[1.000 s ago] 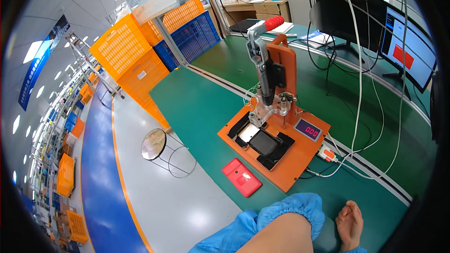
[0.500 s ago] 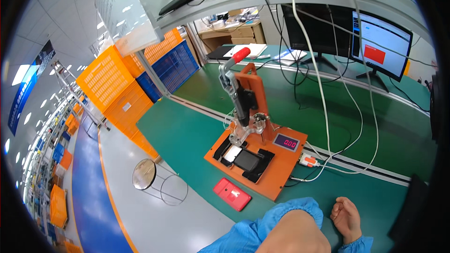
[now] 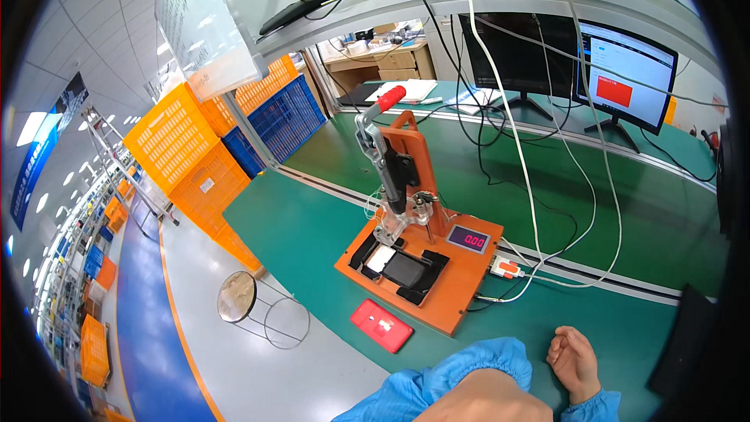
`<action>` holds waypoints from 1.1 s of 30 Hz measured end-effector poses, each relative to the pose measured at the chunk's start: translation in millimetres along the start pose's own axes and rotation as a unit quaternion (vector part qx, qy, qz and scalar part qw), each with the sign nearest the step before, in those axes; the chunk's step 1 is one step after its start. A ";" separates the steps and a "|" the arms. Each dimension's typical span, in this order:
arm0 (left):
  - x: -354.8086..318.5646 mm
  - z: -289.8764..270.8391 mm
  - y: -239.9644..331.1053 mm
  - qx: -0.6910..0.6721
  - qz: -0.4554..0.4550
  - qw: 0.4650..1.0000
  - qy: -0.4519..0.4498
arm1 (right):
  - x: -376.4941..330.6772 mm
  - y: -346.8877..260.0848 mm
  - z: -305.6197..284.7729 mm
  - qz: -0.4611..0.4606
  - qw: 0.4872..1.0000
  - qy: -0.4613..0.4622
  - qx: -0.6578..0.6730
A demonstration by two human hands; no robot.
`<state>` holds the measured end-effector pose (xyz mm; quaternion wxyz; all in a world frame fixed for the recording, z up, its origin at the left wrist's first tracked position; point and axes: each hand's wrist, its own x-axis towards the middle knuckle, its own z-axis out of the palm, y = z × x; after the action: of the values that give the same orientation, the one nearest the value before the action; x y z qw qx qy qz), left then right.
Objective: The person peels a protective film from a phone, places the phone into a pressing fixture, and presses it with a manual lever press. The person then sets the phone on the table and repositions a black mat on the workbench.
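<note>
Resting loosely curled on the green bench point(image 3: 312, 227), the right hand point(image 3: 574, 361) holds nothing; fingers half-closed, palm in. The left hand itself is not in view: only a blue-sleeved forearm point(image 3: 461, 387) shows at the lower edge, so its state is unknown.

Nearest work items: an orange press jig point(image 3: 449, 285) a little ahead and left of the right hand, and a red phone-sized slab point(image 3: 381, 325) lying flat on the bench just beside the jig's near edge, apart from both arms. The jig's black nest point(image 3: 402, 270) holds a dark flat part with a white piece at its left end. The toggle lever point(image 3: 391, 98) with a red grip stands raised, so the clamp head looks clear of the nest. A small red display point(image 3: 469, 239) sits on the jig's right side, with white cables point(image 3: 547, 211) trailing off to the right.

Judgement: any reach into the jig is best made from the front, keeping the sleeve off the cables and the lever up until fingers are clear of the nest.
</note>
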<state>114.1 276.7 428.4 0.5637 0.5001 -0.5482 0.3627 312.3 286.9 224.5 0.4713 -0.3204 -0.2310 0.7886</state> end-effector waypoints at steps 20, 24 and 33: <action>-13.9 -0.1 -27.3 0.038 -0.026 0.995 0.089 | -2.6 -9.6 9.3 -0.006 1.000 -0.025 0.002; -15.3 -9.0 -43.6 0.070 -0.059 0.991 0.098 | 4.5 -7.7 6.4 0.035 0.998 -0.044 0.006; -14.3 24.9 21.0 0.105 -0.139 0.981 0.088 | -9.0 -6.0 5.1 0.033 0.998 -0.052 -0.009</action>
<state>85.7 259.7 415.3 0.5989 0.5937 -0.3811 0.3789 315.4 281.3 234.5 0.4291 -0.2907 -0.2517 0.8173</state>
